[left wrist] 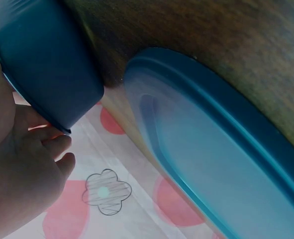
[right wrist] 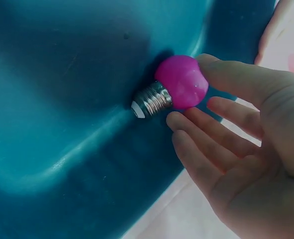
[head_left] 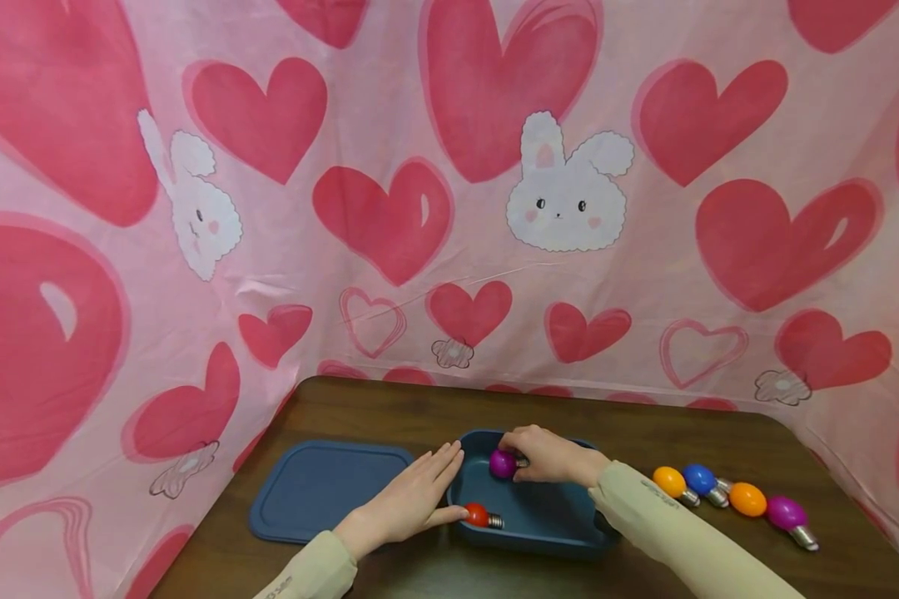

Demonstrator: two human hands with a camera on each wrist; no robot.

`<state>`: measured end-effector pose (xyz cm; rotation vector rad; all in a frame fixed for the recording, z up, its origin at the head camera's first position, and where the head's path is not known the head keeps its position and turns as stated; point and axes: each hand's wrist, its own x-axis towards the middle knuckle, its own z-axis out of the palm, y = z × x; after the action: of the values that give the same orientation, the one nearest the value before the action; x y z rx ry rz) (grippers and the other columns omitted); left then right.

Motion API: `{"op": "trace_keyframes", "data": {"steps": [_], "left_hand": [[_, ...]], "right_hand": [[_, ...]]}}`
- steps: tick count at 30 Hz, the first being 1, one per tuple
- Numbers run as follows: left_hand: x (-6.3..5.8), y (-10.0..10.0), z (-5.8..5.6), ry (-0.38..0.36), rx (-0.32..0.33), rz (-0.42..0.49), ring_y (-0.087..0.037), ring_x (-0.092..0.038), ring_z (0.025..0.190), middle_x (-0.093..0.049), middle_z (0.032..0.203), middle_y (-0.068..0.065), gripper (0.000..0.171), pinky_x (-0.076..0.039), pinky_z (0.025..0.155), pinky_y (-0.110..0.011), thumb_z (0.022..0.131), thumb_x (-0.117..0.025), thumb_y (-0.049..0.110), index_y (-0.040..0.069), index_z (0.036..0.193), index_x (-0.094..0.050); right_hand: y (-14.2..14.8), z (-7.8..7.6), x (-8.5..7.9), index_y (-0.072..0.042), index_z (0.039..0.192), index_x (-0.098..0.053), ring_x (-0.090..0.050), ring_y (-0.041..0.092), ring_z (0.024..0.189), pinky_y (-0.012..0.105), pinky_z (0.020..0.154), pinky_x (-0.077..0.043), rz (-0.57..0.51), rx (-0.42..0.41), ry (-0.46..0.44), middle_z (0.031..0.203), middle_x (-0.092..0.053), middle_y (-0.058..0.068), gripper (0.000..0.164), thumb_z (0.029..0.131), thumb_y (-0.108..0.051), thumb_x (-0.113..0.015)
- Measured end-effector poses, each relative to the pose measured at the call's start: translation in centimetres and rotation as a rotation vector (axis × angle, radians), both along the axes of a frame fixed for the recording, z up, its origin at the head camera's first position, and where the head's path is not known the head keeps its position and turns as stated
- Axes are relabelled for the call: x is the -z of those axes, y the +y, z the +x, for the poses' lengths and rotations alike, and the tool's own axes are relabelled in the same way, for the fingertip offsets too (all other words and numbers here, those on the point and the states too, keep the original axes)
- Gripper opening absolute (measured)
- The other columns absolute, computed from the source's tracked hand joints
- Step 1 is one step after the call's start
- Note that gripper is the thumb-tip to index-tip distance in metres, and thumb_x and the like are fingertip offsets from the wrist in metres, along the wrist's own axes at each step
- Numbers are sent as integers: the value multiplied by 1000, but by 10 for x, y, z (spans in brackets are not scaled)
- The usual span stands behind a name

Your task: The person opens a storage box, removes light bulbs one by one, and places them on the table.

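A dark blue container (head_left: 539, 542) sits between the two hands. Inside it, the right hand (head_left: 548, 456) pinches a purple light bulb (head_left: 503, 464) low by the wall. Thumb and fingertips (right wrist: 183, 141) lie around the bulb's round end in the right wrist view, its metal screw base (right wrist: 154, 101) pointing away from the palm. At the container's left rim the left hand (head_left: 412, 497) rests with fingers extended. A red light bulb (head_left: 476, 515) lies inside, close to the left thumb. The left wrist view shows the left fingertips along the container's edge.
Left of the container, a blue lid (head_left: 330, 489) lies flat on the brown wooden table (head_left: 412, 401). To the right is a row of bulbs: yellow-orange (head_left: 669, 481), blue (head_left: 699, 478), orange (head_left: 747, 499) and purple (head_left: 787, 513). A pink heart-patterned cloth (head_left: 479, 249) hangs behind.
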<state>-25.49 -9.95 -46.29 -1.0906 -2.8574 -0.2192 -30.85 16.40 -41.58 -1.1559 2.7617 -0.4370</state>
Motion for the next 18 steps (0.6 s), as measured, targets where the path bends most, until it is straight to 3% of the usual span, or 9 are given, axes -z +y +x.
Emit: {"op": "trace_keyframes", "data": {"steps": [10,18], "left_hand": [[-2,-1,-1,-16,5,1,-25,-31,152,-29,164,-10,81,-32,121,-45,98,-43,62,5,155,-33],[-5,-1,-4,-38,9,13,-25,-30,152,-28,164,-10,81,-31,122,-45,98,-42,62,6,155,-32]], "right_hand": [[-7,2,0,-3,112,-71,-62,15,83,31,78,-61,82,5,9,98,-69,10,35,79,-10,-81],[-10,3,-4,-7,106,-71,-59,11,78,31,74,-61,99,87,-7,92,-69,6,35,76,-16,-85]]}}
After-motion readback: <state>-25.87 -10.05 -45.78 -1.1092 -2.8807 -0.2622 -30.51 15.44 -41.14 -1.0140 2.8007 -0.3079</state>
